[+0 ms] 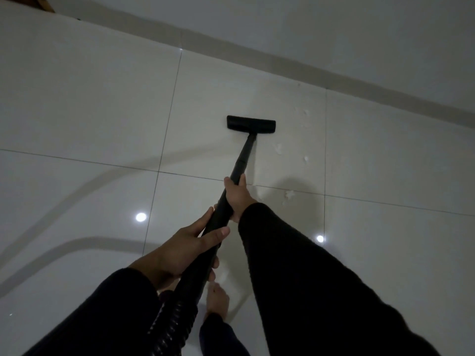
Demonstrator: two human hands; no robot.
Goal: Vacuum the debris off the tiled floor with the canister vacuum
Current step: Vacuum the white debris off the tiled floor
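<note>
Both hands clamp the black wand (240, 164), right hand (237, 197) wrapped ahead of left hand (185, 242), with the floor nozzle (251, 122) flat on the tiled floor (102, 111) beyond the right-hand grip and white debris (289, 195) scattered just right of it.

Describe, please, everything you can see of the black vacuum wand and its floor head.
The vacuum wand is a matte black, seemingly plastic tube in jointed sections, slanting up from a wide rectangular floor head resting flat on the pale tiled floor. The right hand grips it mid-length, the left hand lower, near the ribbed hose. White debris lies right of it.
</note>
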